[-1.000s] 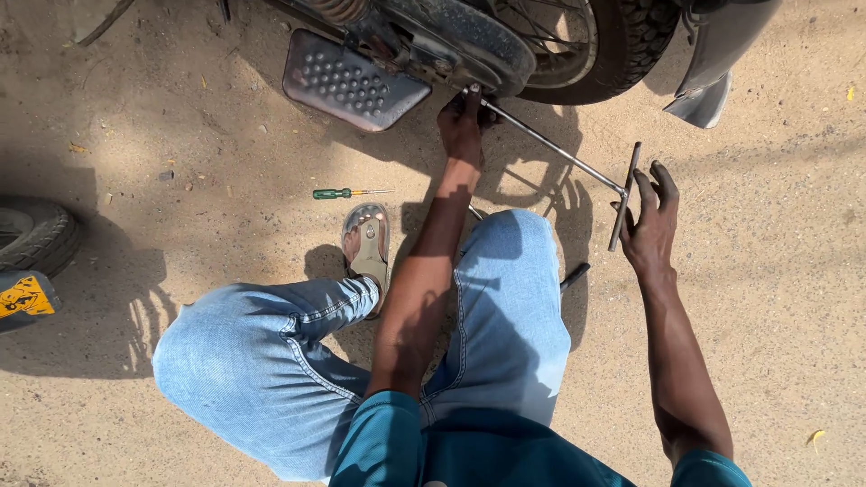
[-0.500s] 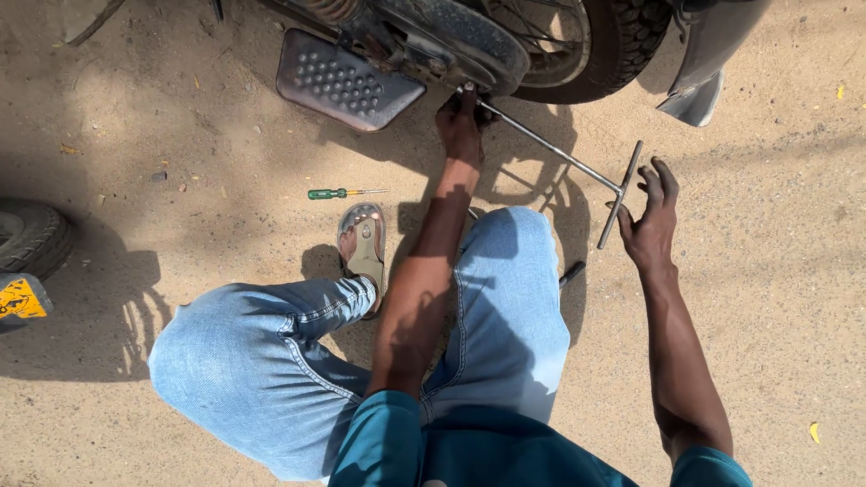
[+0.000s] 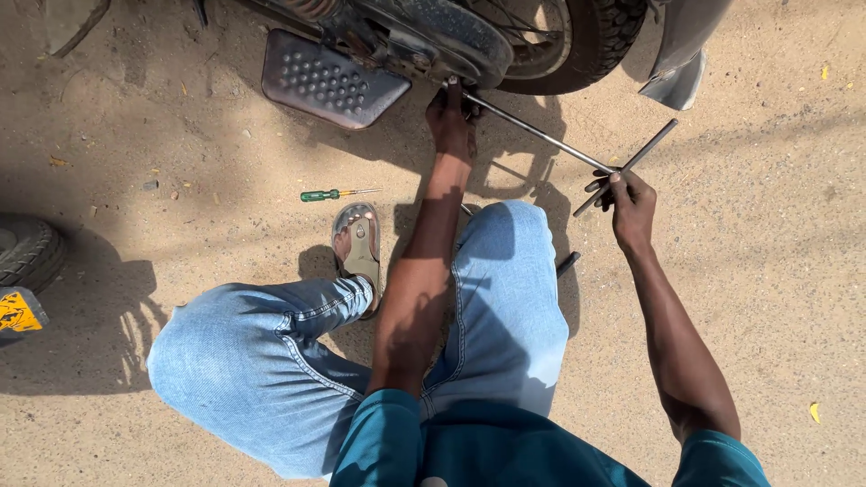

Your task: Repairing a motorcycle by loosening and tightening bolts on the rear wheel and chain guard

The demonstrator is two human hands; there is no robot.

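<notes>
Left hand (image 3: pixel 453 115) up at 12 o'clock, fingers closed round the socket end of a T-handle wrench (image 3: pixel 577 151) where it meets the motorcycle (image 3: pixel 433 41); the contact pt is in shadow, hard to make out. Right hand (image 3: pixel 630 200) at 2 o'clock, curled shut on the crossbar. Wrench is thin, smooth grey steel, shaft slanting between both hands. Perforated metal footplate (image 3: pixel 329 81) at 11 o'clock, knobby tyre (image 3: pixel 606 36) cut off at top edge. Green-handled screwdriver (image 3: pixel 332 194) lies on gritty sand, w/ a worn sandal (image 3: pixel 358 245) just below it. Faded blue jeans (image 3: pixel 271 361), crouched.
</notes>
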